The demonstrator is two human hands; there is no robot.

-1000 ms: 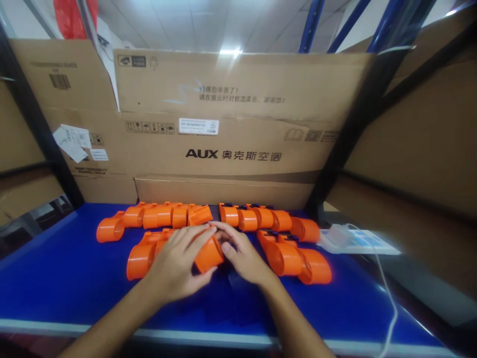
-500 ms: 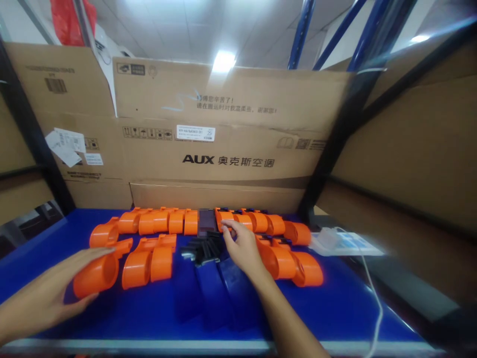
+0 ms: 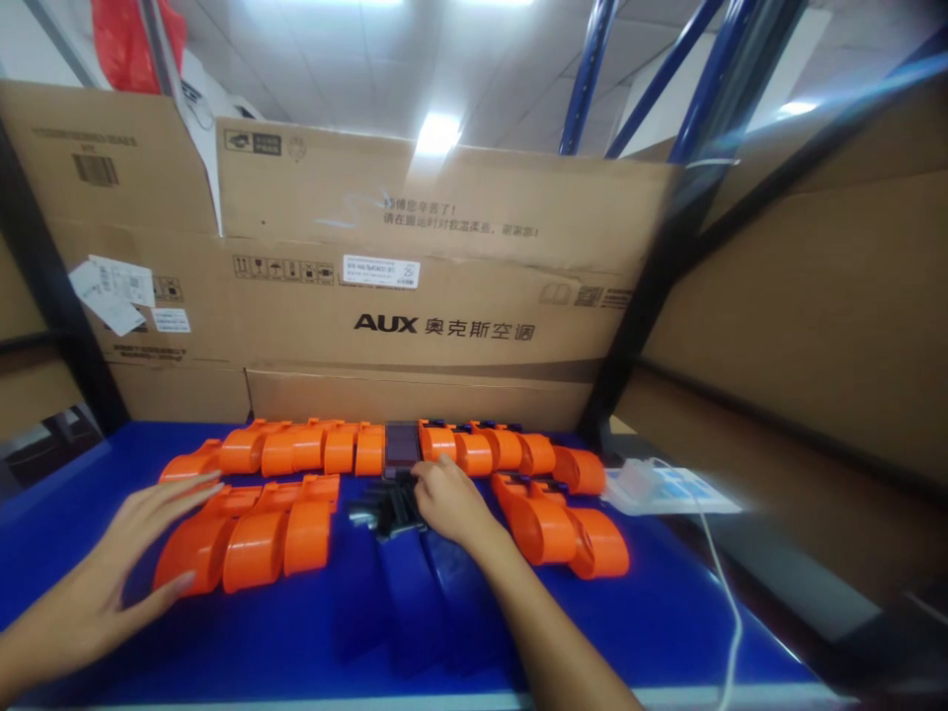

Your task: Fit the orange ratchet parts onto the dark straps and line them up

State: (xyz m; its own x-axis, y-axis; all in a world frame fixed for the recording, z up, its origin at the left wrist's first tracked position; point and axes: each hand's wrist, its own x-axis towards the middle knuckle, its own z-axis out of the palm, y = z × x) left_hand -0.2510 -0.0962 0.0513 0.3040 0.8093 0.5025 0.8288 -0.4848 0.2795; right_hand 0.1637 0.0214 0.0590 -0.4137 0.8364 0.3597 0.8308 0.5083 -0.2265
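Here your left hand (image 3: 122, 563) lies spread open against the orange piece (image 3: 185, 551), lower left; right hand (image 3: 444, 504) fingers curl onto the dark parts (image 3: 385, 513) at centre, grip unclear.

Fourteen orange housings (image 3: 253, 545) (roughly), two hands (image 3: 444, 502).

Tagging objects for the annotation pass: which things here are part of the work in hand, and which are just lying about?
In hand:
left hand, open beside the near-left orange parts
right hand, on the dark parts
back row of orange parts

Lying about:
cardboard boxes
white power strip and its cable
blue table
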